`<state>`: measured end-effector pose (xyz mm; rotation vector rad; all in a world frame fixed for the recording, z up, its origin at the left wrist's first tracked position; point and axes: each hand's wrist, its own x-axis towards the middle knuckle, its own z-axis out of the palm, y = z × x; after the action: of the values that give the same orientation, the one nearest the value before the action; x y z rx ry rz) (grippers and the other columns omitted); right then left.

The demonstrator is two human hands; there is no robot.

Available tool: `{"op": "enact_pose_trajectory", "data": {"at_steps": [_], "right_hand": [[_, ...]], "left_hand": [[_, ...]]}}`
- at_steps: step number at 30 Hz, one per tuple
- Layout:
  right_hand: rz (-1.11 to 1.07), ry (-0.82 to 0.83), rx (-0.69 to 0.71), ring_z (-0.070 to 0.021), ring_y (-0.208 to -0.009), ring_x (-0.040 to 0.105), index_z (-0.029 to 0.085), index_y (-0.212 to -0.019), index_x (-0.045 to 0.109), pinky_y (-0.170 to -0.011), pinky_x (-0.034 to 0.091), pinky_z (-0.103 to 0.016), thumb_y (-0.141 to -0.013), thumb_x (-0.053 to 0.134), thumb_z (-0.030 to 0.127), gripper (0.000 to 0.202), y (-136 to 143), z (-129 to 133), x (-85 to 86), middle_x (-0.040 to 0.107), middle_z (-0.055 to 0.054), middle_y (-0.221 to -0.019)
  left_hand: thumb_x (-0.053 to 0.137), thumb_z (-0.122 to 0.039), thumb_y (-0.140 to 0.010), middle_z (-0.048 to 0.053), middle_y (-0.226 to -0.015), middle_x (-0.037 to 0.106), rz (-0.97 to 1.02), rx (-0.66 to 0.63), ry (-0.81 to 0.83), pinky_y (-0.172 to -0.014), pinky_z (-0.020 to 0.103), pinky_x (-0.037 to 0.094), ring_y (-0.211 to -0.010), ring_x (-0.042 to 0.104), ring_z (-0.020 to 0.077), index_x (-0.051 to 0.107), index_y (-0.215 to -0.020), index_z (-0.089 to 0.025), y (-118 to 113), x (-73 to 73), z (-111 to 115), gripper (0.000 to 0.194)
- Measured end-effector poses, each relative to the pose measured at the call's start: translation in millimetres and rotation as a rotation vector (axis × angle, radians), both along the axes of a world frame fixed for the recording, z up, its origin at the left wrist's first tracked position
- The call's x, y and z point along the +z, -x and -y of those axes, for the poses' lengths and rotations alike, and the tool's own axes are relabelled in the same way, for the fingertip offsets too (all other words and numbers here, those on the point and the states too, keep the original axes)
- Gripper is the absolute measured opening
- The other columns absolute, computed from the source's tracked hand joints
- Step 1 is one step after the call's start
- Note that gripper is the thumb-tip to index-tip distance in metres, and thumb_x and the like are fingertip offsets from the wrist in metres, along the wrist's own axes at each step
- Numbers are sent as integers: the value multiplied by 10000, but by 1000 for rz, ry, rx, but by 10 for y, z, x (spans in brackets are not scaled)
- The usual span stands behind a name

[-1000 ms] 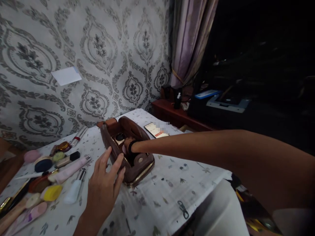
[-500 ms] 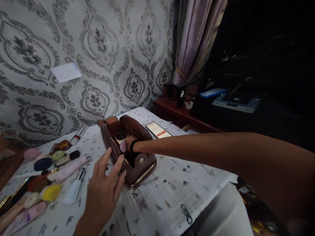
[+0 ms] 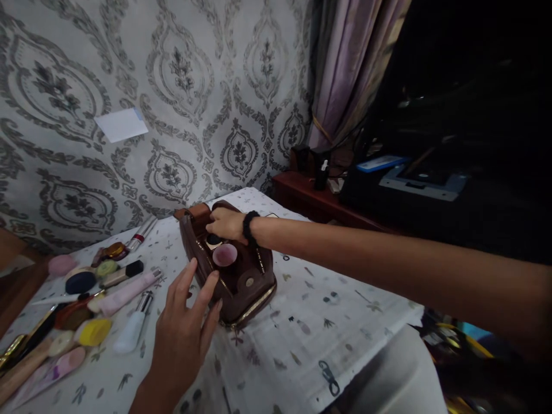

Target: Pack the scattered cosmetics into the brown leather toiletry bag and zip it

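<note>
A brown leather bag (image 3: 254, 299) with gold zips lies unzipped on the cloth-covered table, its mouth open. Inside it a round pink item (image 3: 225, 255) shows, beside a dark round item with a gold-toned edge (image 3: 213, 240). My right hand (image 3: 228, 223), wearing a black band at the wrist, is over the far part of the bag's opening with its fingers bent. What these fingers hold, if anything, is hidden. My left hand (image 3: 183, 328) rests against the near left side of the bag, fingers spread and holding nothing.
Several cosmetics lie on the left of the table: a pale pink tube (image 3: 129, 292), a white bottle (image 3: 133, 328), a yellow-capped item (image 3: 94, 332) and a pink sponge (image 3: 61, 265). A phone (image 3: 272, 215) is mostly behind my right arm. A red-brown cabinet (image 3: 302, 192) stands behind.
My right hand has moved up from deep in the bag toward its far end. The pink item now lies in fuller view inside the bag. My left hand has stayed in place.
</note>
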<state>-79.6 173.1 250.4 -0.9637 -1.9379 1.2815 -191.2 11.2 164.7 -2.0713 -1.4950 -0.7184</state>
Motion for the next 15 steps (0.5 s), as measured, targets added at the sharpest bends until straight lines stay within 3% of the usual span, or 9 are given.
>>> {"op": "enact_pose_trajectory", "data": {"at_steps": [3,6,10,15], "right_hand": [[7,57,90,-99,-617,576,127,-663,625,-632,473,-204,-761,524,-35,214,-66,-25,51,604,30,-619],[-5,179,31,-88,-543,493,154,-629,578,-556,434,-190,-689,550,-49,213,-131,5,-15,518,42,-535],[-37,372,-40,-109,-561,497,172,-632,545,-543,464,-211,-664,569,-33,208,-170,99,-132,500,25,-553],[-191,428,20,-111,-716,622,161,-815,577,-704,540,-238,-802,502,53,133,-323,227,-77,607,-22,-755]], "left_hand": [[521,-185,-926,202,-1432,404,-14,6,-15,-944,464,509,-1278,467,336,469,-1354,-189,-12,-3,-15,431],[524,-193,-926,203,-1419,413,-16,10,-30,-938,467,510,-1262,477,334,473,-1349,-185,-26,-9,-37,426],[527,-195,-925,193,-1429,407,-12,16,-31,-963,462,498,-1285,462,326,466,-1359,-193,-24,-28,-40,438],[523,-197,-926,191,-1457,376,-1,7,-19,-984,459,492,-1332,421,326,452,-1375,-194,-14,-58,-33,455]]}}
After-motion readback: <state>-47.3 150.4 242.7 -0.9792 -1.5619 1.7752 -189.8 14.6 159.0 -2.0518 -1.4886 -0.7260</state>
